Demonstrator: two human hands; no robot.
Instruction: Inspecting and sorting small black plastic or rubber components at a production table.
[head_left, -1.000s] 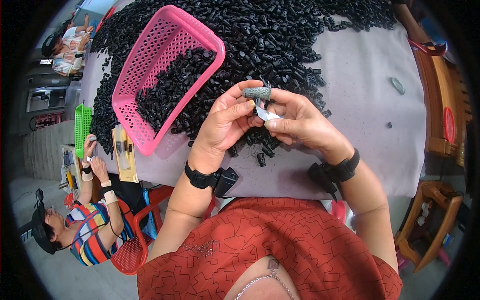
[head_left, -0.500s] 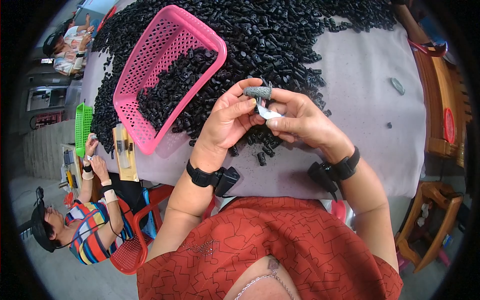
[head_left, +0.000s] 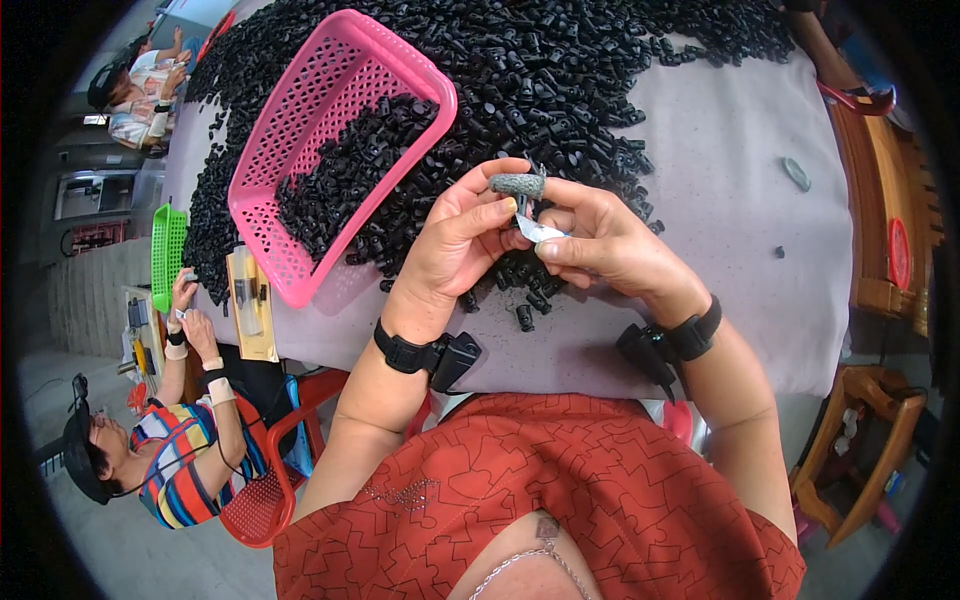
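Note:
My left hand [head_left: 455,240] and my right hand [head_left: 605,240] meet above the near edge of a big heap of small black plastic parts [head_left: 520,80] on a grey-covered table [head_left: 740,260]. A grey fabric cot [head_left: 518,185] covers the forefinger of my right hand. Between the fingertips of both hands sits a small black part [head_left: 524,208], and my right thumb and fingers pinch a small silvery blade [head_left: 540,231] against it. Both wrists wear black bands with small devices.
A pink perforated basket [head_left: 300,190], partly filled with black parts, lies to the left of my hands. A few loose parts [head_left: 525,310] lie below them. At lower left, another person in a striped shirt sits on a red chair [head_left: 260,490] beside a green basket [head_left: 165,255]. Wooden furniture [head_left: 885,250] stands right.
Hardly anything has moved; my fingers only shift slightly around the small part and the blade, and the hands stay in place.

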